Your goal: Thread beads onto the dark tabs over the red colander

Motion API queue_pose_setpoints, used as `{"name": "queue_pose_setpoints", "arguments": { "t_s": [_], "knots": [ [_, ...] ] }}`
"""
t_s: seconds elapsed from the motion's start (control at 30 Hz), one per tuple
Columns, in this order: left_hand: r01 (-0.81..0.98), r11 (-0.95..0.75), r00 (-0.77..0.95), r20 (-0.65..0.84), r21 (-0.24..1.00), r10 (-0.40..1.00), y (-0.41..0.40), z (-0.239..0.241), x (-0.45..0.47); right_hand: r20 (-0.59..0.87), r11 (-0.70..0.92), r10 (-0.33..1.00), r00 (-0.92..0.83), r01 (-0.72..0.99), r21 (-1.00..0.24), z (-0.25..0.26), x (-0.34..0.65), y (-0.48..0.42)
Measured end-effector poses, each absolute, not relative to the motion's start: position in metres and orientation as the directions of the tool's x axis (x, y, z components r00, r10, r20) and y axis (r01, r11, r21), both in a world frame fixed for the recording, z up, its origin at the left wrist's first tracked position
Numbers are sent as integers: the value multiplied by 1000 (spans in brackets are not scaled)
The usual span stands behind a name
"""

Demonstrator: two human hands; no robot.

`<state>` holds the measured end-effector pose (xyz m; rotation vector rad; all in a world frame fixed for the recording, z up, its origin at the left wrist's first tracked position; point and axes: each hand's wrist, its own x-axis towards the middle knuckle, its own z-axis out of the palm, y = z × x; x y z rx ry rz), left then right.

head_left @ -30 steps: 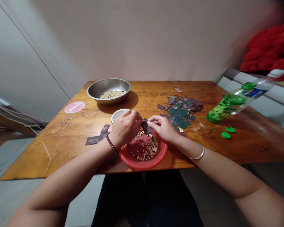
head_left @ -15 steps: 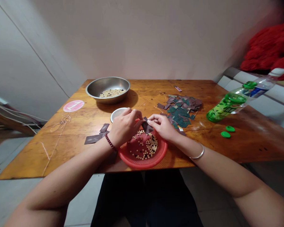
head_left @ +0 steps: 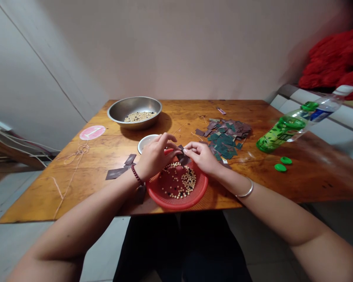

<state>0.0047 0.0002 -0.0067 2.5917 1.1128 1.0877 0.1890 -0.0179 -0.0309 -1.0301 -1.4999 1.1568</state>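
Over the far rim of a red plastic basket (head_left: pixel 194 200), my two hands meet at a small dark brown pouch-like piece of cloth (head_left: pixel 183 158). My right hand (head_left: pixel 202 157) pinches its upper edge between thumb and fingers. My left hand (head_left: pixel 155 156) has its thumb and a fingertip at the other side of the piece, with other fingers raised and arched. Pale yellow beans (head_left: pixel 188 181) and a few black ones lie in the basket. Behind my left hand, a small white bowl (head_left: pixel 147 140) is partly hidden.
A steel basin (head_left: pixel 135 124) with beans stands at the back left. Brown and green cloth pieces (head_left: pixel 223 144) are heaped right. Left lie brown pieces (head_left: pixel 116 173), string (head_left: pixel 81 149) and a pink number disc (head_left: pixel 92 132). A green bottle (head_left: pixel 282 131) and green lids (head_left: pixel 280 167) are far right.
My left hand's upper fingers have lifted and spread a little above the brown piece. My right hand stays almost where it was, still pinching it.
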Motion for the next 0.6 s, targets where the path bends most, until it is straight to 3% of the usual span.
{"name": "queue_pose_setpoints", "arguments": {
  "t_s": [0.6],
  "knots": [
    [549,-731,489,553,406,674,3,-6,4,212,240,956,-200,126,-963,-30,189,-19]
  ]
}}
